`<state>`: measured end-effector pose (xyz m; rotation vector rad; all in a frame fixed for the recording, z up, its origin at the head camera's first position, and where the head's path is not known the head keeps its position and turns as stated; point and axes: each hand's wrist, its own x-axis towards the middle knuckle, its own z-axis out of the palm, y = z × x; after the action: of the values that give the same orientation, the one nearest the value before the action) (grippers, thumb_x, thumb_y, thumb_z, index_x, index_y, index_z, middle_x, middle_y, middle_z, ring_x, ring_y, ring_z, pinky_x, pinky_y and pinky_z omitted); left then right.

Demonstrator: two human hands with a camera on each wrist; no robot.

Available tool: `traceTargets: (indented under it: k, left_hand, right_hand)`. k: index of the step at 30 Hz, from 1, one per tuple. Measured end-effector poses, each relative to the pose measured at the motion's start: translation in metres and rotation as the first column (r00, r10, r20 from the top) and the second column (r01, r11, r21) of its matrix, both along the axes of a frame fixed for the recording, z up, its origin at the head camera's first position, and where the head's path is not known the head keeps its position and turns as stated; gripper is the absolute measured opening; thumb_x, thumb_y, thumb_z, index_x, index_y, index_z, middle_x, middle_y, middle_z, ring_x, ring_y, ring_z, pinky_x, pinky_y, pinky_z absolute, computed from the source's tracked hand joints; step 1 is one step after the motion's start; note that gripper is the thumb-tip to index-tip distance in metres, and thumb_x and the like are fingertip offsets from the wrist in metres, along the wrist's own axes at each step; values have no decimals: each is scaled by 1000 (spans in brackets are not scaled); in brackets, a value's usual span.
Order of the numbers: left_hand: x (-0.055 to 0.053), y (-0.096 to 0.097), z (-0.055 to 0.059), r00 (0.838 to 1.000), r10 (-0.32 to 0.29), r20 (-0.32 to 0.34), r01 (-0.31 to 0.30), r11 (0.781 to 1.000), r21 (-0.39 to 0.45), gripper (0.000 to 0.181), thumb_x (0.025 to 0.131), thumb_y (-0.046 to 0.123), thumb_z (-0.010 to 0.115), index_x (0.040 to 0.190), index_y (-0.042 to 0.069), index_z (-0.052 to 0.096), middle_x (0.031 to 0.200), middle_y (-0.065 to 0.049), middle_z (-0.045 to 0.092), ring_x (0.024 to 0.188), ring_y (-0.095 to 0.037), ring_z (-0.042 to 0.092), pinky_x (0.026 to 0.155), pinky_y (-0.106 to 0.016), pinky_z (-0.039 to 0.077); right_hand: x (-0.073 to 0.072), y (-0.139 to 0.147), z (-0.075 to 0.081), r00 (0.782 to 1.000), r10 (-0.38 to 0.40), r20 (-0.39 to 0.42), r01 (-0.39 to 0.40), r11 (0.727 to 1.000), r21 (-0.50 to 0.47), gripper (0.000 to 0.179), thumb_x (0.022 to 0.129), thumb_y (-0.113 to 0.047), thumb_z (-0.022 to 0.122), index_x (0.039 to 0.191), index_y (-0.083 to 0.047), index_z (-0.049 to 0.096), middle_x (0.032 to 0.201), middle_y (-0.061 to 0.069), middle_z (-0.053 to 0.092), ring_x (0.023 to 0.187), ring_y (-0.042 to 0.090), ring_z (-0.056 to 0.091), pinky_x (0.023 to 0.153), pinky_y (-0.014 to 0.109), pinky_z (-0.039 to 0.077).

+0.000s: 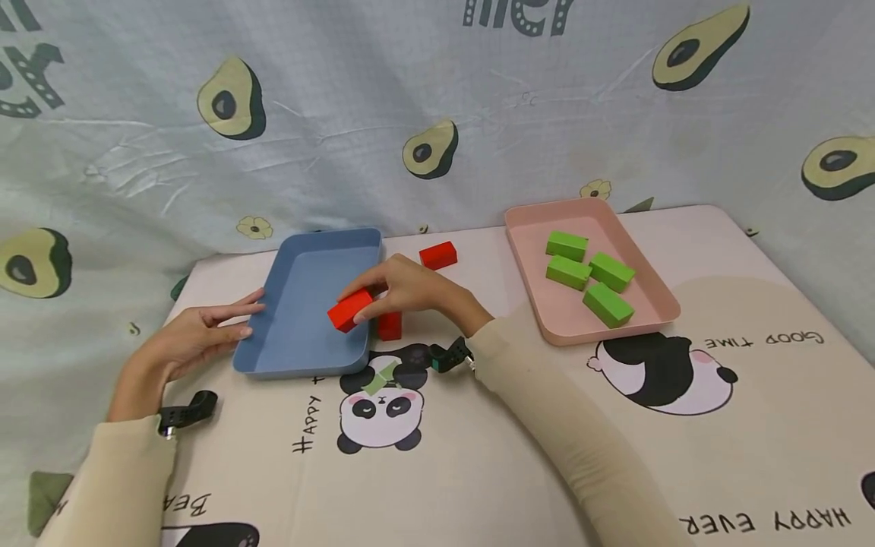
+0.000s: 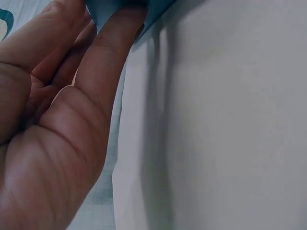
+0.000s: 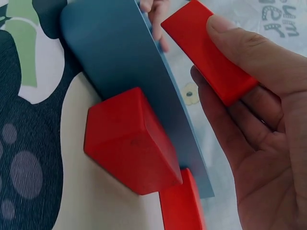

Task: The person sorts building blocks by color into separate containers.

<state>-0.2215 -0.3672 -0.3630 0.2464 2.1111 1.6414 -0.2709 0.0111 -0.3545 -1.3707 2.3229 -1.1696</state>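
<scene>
My right hand (image 1: pixel 413 287) pinches a red block (image 1: pixel 349 309) between thumb and fingers, over the right side of the blue tray (image 1: pixel 294 334). In the right wrist view the held red block (image 3: pixel 209 52) is raised above the tray's wall. A second red block (image 1: pixel 390 326) lies on the cloth just outside that wall, partly hidden under my right hand. Farther back is a third red block (image 1: pixel 438 255). At the tray's left side, my left hand (image 1: pixel 194 333) has its fingers extended to the rim; its thumb (image 2: pixel 103 62) touches the outer wall.
To the right stands a pink tray (image 1: pixel 557 323) holding several green blocks (image 1: pixel 608 305). A printed cloth covers the table, and an avocado-patterned curtain (image 1: pixel 328 83) hangs behind it. Black wrist cameras sit on both wrists.
</scene>
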Motion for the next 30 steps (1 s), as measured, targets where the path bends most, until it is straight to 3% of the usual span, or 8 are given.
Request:
traceTargets:
  k: [8, 18, 24, 30]
  left_hand:
    - [-1, -2, 0, 1000, 1, 7, -1, 1000, -23, 49, 100, 0, 62, 147, 1, 49, 144, 34, 49, 120, 17, 50, 93, -18, 53]
    - [-3, -1, 0, 1000, 19, 17, -19, 1000, -19, 50, 99, 0, 62, 147, 0, 48, 140, 36, 50, 118, 17, 51, 91, -18, 54]
    - [-2, 1, 2, 999, 14, 29, -13, 1000, -22, 54, 99, 2, 64, 149, -2, 44, 146, 32, 46, 119, 17, 51, 93, -18, 53]
    - [-3, 1, 1, 1000, 12, 21, -11, 1000, -27, 55, 99, 1, 64, 149, -5, 41, 141, 35, 50, 119, 17, 51, 92, -19, 54]
  right_hand:
    - [-4, -7, -1, 999, 21, -45, -19, 999, 26, 37, 88, -25, 82, 124, -17, 75, 103, -6, 73, 84, 9, 59, 77, 20, 49]
    - [-5, -9, 1, 999, 26, -39, -24, 998, 50, 37, 88, -26, 82, 124, -19, 75, 107, -7, 74, 87, 7, 60, 79, 19, 49]
    - [-6, -12, 2, 999, 36, -39, -34, 998, 51, 36, 89, -26, 82, 124, -19, 75, 101, -7, 73, 83, 9, 57, 74, 19, 45]
    - [-7, -15, 3, 998, 53, -18, -52, 998, 45, 36, 89, -24, 81, 124, -18, 75, 95, -6, 70, 82, 10, 56, 72, 20, 44]
